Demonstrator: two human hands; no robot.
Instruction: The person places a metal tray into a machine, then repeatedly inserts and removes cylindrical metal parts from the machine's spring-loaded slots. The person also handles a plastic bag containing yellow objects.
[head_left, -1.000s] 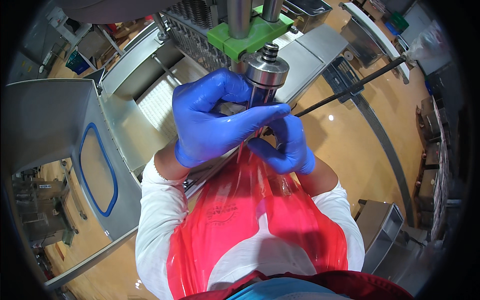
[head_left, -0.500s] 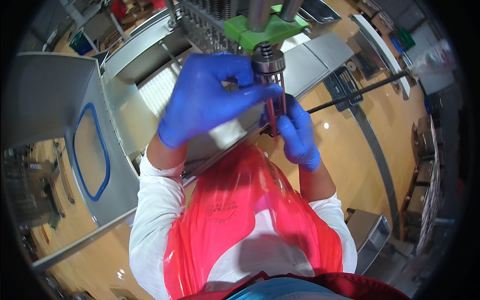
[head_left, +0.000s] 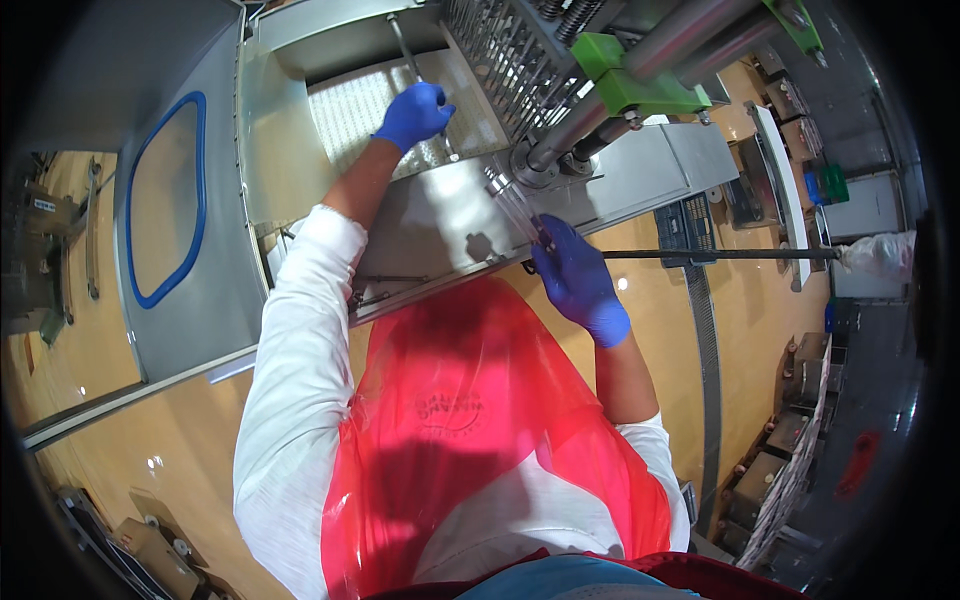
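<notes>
My left hand [head_left: 413, 118], in a blue glove, is closed round a slim metal rod [head_left: 402, 45] above a white textured surface inside the steel machine. My right hand [head_left: 580, 275], also gloved in blue, holds the near end of a shiny metal piece with long parallel prongs [head_left: 515, 207]. Its threaded far end points up and left, beside a round steel fitting [head_left: 532, 168] on the machine. The fingertips of the right hand are partly hidden behind the hand itself.
A green clamp block [head_left: 640, 88] on thick steel columns stands just above my right hand. Rows of metal pins and springs [head_left: 510, 65] are behind it. A steel ledge [head_left: 440, 215] runs along the front. A blue loop [head_left: 203, 200] lies on the left panel; a dark bar [head_left: 720, 254] extends right.
My left hand has left the pronged piece and moved away to the rod. The right hand is lower, with the pronged piece now tilted below the green block. The view has shifted.
</notes>
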